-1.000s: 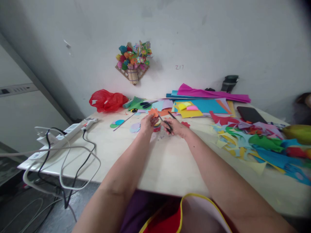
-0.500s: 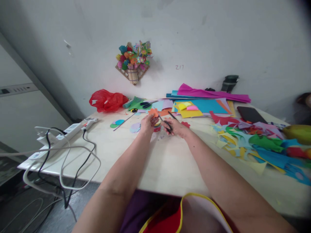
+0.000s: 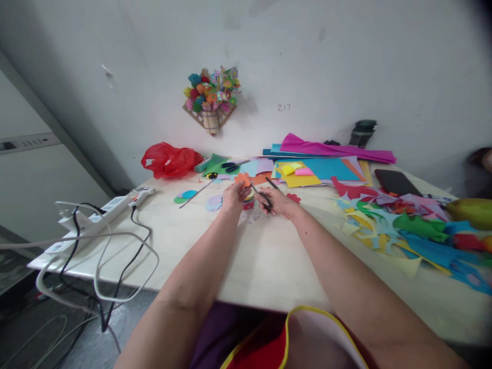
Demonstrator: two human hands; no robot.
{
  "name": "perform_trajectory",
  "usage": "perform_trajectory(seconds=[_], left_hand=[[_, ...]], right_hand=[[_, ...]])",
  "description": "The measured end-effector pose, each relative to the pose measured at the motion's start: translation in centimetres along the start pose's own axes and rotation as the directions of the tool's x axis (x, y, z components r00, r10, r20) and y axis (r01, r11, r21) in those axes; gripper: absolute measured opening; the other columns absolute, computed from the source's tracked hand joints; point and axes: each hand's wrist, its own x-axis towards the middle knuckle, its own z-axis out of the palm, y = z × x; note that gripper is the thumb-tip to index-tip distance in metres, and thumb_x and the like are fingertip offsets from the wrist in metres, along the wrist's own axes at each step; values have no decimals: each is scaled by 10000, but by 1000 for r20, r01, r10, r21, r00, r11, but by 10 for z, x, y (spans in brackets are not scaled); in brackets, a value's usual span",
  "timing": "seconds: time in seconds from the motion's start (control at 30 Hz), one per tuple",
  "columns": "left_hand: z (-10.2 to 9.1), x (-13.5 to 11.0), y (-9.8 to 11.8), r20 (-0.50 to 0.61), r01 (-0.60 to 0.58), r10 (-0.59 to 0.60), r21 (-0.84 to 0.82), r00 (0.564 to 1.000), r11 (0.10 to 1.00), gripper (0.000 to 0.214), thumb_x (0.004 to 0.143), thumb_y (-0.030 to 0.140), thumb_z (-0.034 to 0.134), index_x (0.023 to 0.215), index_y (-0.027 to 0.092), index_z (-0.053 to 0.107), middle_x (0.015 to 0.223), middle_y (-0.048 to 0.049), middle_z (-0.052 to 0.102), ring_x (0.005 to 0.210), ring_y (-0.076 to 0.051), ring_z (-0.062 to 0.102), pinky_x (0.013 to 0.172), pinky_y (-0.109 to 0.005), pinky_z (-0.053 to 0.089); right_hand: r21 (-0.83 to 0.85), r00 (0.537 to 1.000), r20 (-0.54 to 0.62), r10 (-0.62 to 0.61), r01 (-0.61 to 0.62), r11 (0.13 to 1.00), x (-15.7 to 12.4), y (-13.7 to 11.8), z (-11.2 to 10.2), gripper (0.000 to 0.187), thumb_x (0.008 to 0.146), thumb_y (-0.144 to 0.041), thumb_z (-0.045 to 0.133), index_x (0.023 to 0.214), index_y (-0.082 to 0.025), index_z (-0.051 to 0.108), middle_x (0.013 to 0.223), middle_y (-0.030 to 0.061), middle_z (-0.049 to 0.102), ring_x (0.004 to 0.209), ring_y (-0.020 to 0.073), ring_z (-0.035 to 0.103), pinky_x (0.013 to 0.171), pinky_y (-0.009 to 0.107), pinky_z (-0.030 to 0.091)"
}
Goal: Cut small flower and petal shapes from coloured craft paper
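My left hand pinches an orange paper flower with a scalloped edge, above the middle of the table. From the right, my right hand grips a pair of scissors by the black handles. The blades point up and left, close to the flower's right edge; I cannot tell whether they touch it. A small red round object is partly hidden between the hands. Just beyond the right hand lies a red paper flower. Pale blue and lilac scalloped cut-outs rest left of my left hand.
Paper scraps cover the table's right side, near a dark tablet-like slab. Coloured sheets and a second pair of scissors lie at the back. A red plastic bag and a power strip with cables are on the left.
Hardly anything differs. Both hands keep their place with the orange flower and the scissors; the view has shifted very slightly.
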Motion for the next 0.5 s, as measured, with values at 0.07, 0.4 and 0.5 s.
perform_trajectory(seconds=[0.07, 0.4, 0.5], left_hand=[[0, 0, 0, 1, 5, -5, 4, 1000, 1000, 122, 733, 99, 720, 826, 166, 676, 758, -58, 747, 722, -182, 737, 750, -291, 560], [3, -3, 0, -53, -15, 16, 12, 998, 1000, 114, 735, 109, 721, 769, 174, 634, 740, -43, 741, 819, -206, 771, 761, -290, 559], [4, -4, 1, -54, -27, 28, 7, 998, 1000, 135, 714, 111, 744, 759, 173, 633, 740, -48, 736, 881, -232, 779, 795, -309, 562]], right_hand=[[-1, 1000, -6, -1, 1, 1000, -1, 0, 1, 300, 890, -387, 681, 724, -212, 503, 540, -56, 567, 394, 83, 522, 325, 190, 278], [-7, 1000, -17, -19, 19, 1000, -2, -1, 1, 318, 857, -441, 743, 768, -197, 559, 587, -29, 623, 434, 98, 565, 338, 188, 345], [-20, 1000, -4, -26, 25, 999, -4, -2, -2, 339, 854, -478, 742, 784, -195, 570, 607, -16, 642, 449, 105, 581, 342, 191, 352]])
